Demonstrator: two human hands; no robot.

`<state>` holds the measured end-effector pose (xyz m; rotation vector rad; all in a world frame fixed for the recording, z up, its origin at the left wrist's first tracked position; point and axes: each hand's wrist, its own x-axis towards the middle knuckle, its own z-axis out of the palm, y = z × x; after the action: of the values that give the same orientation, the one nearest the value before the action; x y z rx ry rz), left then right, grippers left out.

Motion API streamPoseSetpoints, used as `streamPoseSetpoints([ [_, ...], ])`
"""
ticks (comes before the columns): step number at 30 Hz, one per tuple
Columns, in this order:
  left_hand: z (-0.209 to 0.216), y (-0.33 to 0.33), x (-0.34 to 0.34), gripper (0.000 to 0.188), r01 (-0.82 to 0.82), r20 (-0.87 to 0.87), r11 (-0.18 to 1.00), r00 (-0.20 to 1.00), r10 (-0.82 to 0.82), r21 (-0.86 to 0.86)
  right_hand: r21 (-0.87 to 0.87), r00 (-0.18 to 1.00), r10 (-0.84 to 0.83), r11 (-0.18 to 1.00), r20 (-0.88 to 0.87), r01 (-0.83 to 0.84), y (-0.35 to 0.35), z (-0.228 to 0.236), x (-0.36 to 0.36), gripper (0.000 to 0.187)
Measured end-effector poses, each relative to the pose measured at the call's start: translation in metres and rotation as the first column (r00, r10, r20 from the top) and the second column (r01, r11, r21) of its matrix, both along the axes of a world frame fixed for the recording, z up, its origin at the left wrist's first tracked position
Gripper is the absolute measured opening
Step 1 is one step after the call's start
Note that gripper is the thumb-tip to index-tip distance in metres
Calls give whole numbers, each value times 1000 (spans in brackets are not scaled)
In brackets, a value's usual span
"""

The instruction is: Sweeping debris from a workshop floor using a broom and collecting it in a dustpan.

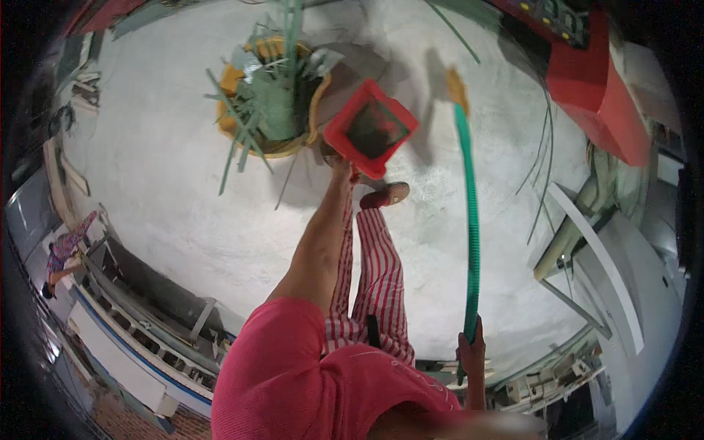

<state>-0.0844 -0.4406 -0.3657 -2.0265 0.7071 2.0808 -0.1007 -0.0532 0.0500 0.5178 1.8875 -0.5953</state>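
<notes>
My left hand point(342, 163) is stretched forward, closed on a red dustpan point(339, 129) held above the floor. The dustpan's inside looks dark greenish-grey; what lies in it is too blurred to tell. My right hand point(471, 348), low on the right, is wrapped round the green ribbed handle of a broom point(472, 257). The broom's yellow head point(457, 89) points away from me and is blurred. Just left of the dustpan stands a yellow tub point(317, 110), packed with a green bundle and long green strips point(246, 125) that stick out over its rim.
The pale floor point(183, 198) carries a few thin strips and rods. A red machine housing point(598, 103) stands at the far right, with a grey cabinet point(616, 293) nearer. Racks and benches line the left, where another person point(70, 249) is visible.
</notes>
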Motion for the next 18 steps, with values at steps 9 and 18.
streamPoseSetpoints([
  [9, 172, -28, -4, 24, -49, -165, 998, 986, 41, -49, -39, 947, -298, 955, -120, 296, 12, 58, 44, 50],
  [18, 177, -171, 30, 30, -118, -153, 682, 988, 10, -722, 6, 987, -147, 989, -67, 148, -52, 96, 59, 47],
])
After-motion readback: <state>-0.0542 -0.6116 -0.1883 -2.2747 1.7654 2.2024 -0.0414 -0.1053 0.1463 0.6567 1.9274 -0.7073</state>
